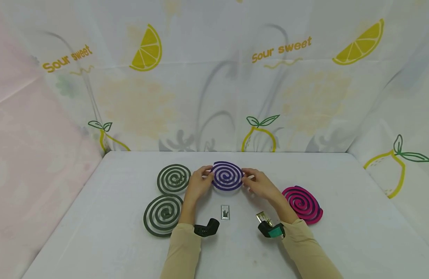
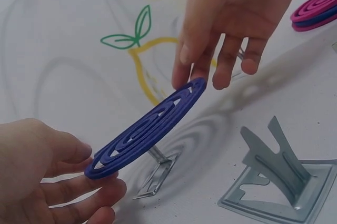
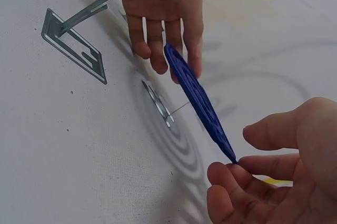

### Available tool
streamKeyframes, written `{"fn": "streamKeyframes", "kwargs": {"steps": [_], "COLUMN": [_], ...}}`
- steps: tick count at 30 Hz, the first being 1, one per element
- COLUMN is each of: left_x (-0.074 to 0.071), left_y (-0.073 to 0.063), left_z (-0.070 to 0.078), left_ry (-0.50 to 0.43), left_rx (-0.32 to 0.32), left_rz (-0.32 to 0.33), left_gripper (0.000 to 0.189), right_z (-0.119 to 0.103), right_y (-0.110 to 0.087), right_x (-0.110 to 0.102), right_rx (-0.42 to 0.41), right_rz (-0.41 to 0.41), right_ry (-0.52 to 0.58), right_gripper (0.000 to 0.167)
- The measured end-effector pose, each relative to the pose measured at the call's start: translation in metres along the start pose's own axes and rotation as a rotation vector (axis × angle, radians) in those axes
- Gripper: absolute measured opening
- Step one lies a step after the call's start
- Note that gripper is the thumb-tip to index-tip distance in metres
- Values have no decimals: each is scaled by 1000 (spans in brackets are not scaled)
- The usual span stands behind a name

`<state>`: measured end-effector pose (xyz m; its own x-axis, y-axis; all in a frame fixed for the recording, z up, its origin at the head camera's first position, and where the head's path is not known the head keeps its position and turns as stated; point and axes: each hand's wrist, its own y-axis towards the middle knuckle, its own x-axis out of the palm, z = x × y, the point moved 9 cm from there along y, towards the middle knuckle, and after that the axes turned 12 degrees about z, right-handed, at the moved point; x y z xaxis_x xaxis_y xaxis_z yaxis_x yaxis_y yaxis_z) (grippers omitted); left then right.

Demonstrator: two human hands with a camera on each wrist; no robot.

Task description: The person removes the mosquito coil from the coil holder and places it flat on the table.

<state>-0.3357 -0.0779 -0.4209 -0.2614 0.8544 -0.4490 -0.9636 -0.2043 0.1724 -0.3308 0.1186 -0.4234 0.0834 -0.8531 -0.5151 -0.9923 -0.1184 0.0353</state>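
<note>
A purple-blue mosquito coil [image 1: 226, 176] is raised above the table, tilted, on a small metal stand [image 2: 158, 174]. My left hand [image 1: 200, 182] pinches its left edge, thumb above and fingers below in the left wrist view. On the opposite edge, my right hand [image 1: 259, 184] touches the coil with its fingertips. The right thumb [image 3: 268, 132] stands apart from the coil, and those fingers are loosely bent. Nearer to me lies a second metal stand [image 1: 225, 212] with its forked prong bent up.
Two dark green coils [image 1: 174, 178] lie left of my left hand. Pink and blue coils [image 1: 303, 205] are stacked beside my right forearm. A gold-looking metal piece [image 1: 262, 217] shows near the right wrist camera [image 1: 271, 230]. Patterned cloth [image 1: 200, 97] hangs behind the white table [image 1: 106, 240].
</note>
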Motion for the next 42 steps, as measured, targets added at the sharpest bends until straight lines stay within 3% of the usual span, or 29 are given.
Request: {"fn": "streamKeyframes", "kwargs": {"steps": [21, 31, 42], "left_x": [-3, -1, 3], "left_y": [-1, -1, -3], "left_z": [7, 14, 14], "left_ry": [-12, -95, -177], "left_rx": [8, 10, -56], "left_rz": [3, -7, -31], "left_gripper": [32, 31, 25], "right_z": [-14, -17, -23], "right_y": [-3, -5, -9], "right_x": [-13, -20, -29], "right_rx": [-75, -113, -211], "right_rz": [53, 42, 58], "right_ry": [86, 115, 122], "right_gripper": [45, 45, 44]}}
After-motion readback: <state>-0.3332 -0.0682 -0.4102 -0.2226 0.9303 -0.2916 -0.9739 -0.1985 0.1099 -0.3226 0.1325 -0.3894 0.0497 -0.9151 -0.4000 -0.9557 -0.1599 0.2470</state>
